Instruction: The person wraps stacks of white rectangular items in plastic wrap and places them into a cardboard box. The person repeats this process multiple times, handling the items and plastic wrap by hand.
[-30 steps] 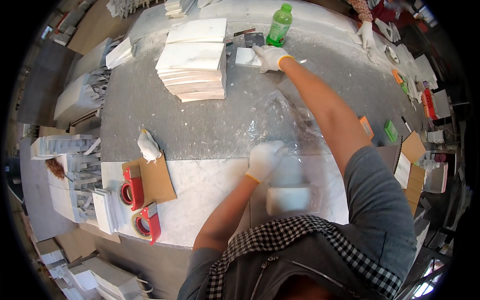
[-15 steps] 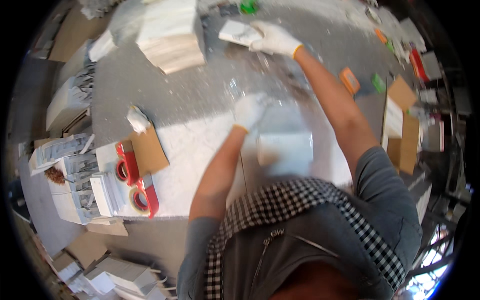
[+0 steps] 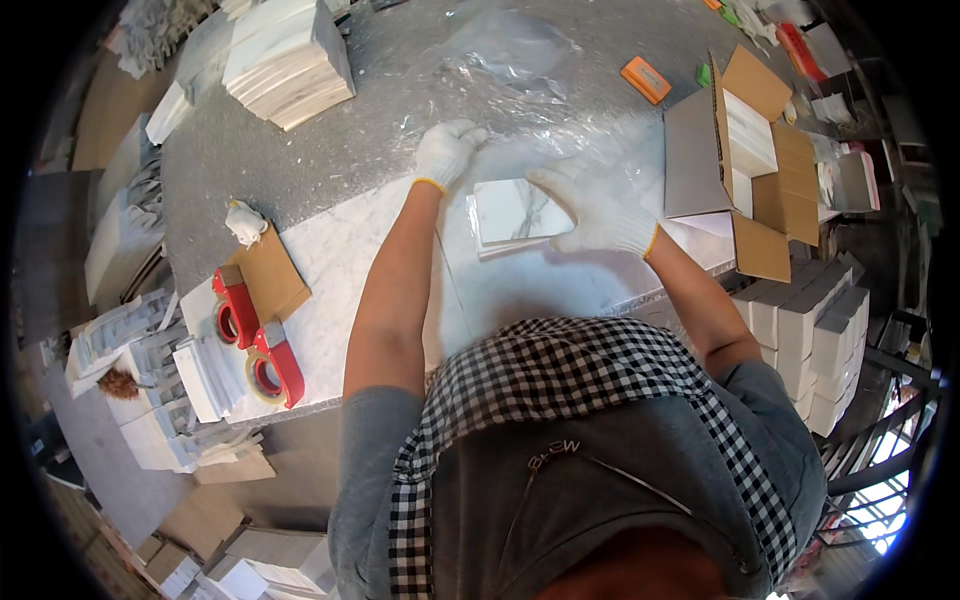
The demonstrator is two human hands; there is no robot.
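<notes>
Two or so white marble tiles with grey veins [image 3: 515, 212] lie stacked on the white slab in front of me. My right hand [image 3: 608, 215], in a white glove, wraps round their right end with thumb and fingers on opposite edges. Just beyond the tiles on the left is my gloved left hand [image 3: 448, 155], its fingers curled at the edge of the clear plastic film [image 3: 510, 55]. What those fingers pinch, if anything, is too small to make out. The film spreads crumpled over the far table.
An open cardboard box [image 3: 692, 150] with white pieces inside stands at the right. Two red tape dispensers [image 3: 275, 368] lie left, beside a flat cardboard piece [image 3: 268, 275]. A tall tile stack [image 3: 290, 65] rises far left; an orange block [image 3: 645, 80] lies far right.
My right hand has come back from the far side with a tile, now on the slab near me. My left hand has moved left and away from me. The view has shifted right.
</notes>
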